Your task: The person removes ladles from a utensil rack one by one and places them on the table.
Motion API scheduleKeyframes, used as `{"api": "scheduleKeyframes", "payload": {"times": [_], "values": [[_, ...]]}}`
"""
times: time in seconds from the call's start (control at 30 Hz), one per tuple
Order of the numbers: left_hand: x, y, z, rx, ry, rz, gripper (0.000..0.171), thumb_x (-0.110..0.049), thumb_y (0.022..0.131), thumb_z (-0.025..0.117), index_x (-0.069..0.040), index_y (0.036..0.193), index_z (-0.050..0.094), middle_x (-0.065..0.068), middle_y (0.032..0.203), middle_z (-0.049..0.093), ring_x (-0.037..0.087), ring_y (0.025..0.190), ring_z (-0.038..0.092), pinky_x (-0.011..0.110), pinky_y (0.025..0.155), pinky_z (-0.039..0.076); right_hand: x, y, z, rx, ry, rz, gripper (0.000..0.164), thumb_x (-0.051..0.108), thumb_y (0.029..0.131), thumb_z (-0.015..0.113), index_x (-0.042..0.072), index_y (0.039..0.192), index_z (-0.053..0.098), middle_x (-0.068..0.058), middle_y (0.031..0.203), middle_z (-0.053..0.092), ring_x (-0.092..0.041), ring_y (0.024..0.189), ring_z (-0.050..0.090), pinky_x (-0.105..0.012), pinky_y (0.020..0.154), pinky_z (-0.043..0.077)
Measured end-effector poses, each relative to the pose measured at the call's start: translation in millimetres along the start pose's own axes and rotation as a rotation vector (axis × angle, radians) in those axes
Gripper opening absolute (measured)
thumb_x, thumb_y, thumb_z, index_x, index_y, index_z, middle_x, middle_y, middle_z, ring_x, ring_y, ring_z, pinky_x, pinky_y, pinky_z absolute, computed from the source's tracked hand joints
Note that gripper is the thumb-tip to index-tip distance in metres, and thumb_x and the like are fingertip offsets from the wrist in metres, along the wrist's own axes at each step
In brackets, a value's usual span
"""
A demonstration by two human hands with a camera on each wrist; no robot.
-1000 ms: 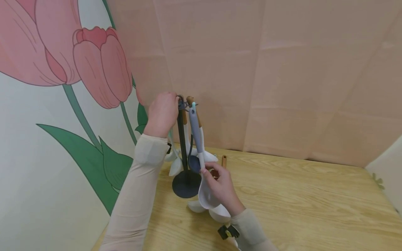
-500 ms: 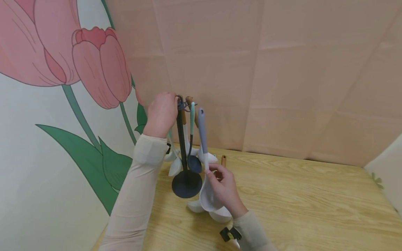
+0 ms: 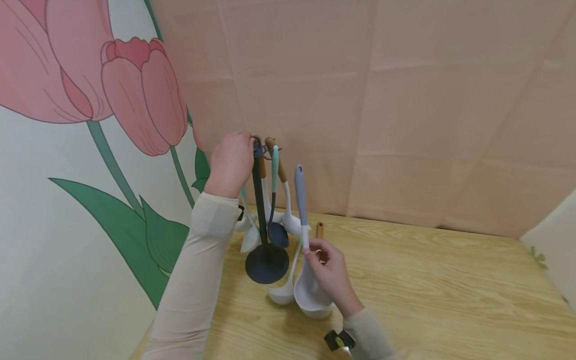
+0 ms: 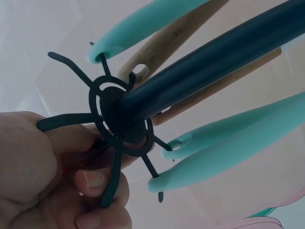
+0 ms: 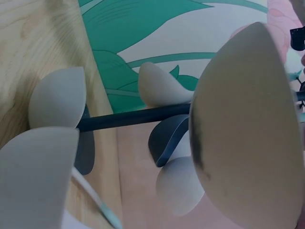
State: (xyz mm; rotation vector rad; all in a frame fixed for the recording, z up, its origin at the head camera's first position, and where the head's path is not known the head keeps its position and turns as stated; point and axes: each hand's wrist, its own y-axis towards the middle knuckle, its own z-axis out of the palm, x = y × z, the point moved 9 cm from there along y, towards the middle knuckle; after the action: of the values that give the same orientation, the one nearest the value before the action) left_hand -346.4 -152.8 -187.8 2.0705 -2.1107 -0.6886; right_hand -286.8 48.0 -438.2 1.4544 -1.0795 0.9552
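Tabletop [image 3: 441,290] spreads wide to its edge, right grip [image 3: 334,274] holding a ladle [image 3: 308,291]

To the left, pink tulips [image 3: 164,100] with green leaves [image 3: 121,235] on a white wall [image 3: 67,280]; behind, a creased pinkish-brown backdrop [image 3: 405,110]; below, a wood-grain tabletop [image 3: 427,300]; far right, a pale panel [image 3: 557,240].

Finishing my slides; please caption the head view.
Left hand grips the top of a black rack; right hand holds a blue-handled ladle beside it.

Creased dusty-pink backdrop [image 3: 432,110] behind wood-grain tabletop [image 3: 432,295], pink tulip mural [image 3: 144,100] on pale left wall [image 3: 58,270].
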Motion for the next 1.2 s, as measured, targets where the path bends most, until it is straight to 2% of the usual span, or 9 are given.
{"api": "scheduleKeyframes", "payload": {"times": [0.27, 0.5, 0.67, 0.93, 1.2], "values": [[-0.4, 0.5, -0.2, 0.0, -0.011, 0.003, 0.034, -0.023, 0.109, 0.04, -0.002, 0.113, 0.067, 0.014, 0.104, 0.066, 0.028, 0.086, 0.064, 0.043, 0.073, 0.054, -21, -1, -16, -0.012, -0.012, 0.05, 0.01, 0.009, 0.095, 0.068, 0.005, 0.103, 0.071, -0.011, 0.092, 0.068, -0.013, 0.069, 0.057, -0.023, 0.063, 0.047], [-1.1, 0.2, -0.4, -0.001, -0.012, 0.004, 0.034, -0.023, 0.109, 0.041, -0.002, 0.113, 0.067, 0.014, 0.104, 0.066, 0.028, 0.085, 0.064, 0.043, 0.074, 0.054, -35, -4, -30, -0.021, -0.038, 0.073, 0.012, 0.009, 0.095, 0.068, 0.001, 0.104, 0.071, -0.012, 0.094, 0.07, -0.009, 0.066, 0.056, -0.022, 0.061, 0.046], [-1.4, 0.4, 0.0, -0.002, -0.005, 0.005, 0.034, -0.022, 0.109, 0.041, -0.002, 0.113, 0.067, 0.014, 0.104, 0.066, 0.029, 0.086, 0.064, 0.044, 0.074, 0.055, -44, -8, -40, -0.055, -0.062, 0.084, 0.011, 0.009, 0.093, 0.069, 0.001, 0.101, 0.072, -0.009, 0.087, 0.068, -0.008, 0.062, 0.053, -0.021, 0.057, 0.042], [-1.9, 0.7, 0.2, -0.005, 0.004, 0.01, 0.033, -0.022, 0.109, 0.041, -0.001, 0.112, 0.067, 0.014, 0.104, 0.066, 0.029, 0.087, 0.065, 0.044, 0.075, 0.055, -65, -11, -57, -0.065, -0.122, 0.198, 0.015, 0.012, 0.096, 0.066, 0.001, 0.106, 0.071, -0.011, 0.093, 0.071, -0.012, 0.068, 0.054, -0.023, 0.059, 0.043], [-2.3, 0.5, 1.1, -0.001, 0.008, 0.006, 0.034, -0.022, 0.109, 0.041, -0.002, 0.111, 0.067, 0.014, 0.103, 0.066, 0.029, 0.086, 0.064, 0.043, 0.074, 0.054, -81, -12, -69, -0.054, -0.107, 0.254, 0.017, 0.01, 0.096, 0.066, -0.003, 0.107, 0.07, -0.013, 0.093, 0.073, -0.011, 0.069, 0.058, -0.022, 0.058, 0.047]]}}
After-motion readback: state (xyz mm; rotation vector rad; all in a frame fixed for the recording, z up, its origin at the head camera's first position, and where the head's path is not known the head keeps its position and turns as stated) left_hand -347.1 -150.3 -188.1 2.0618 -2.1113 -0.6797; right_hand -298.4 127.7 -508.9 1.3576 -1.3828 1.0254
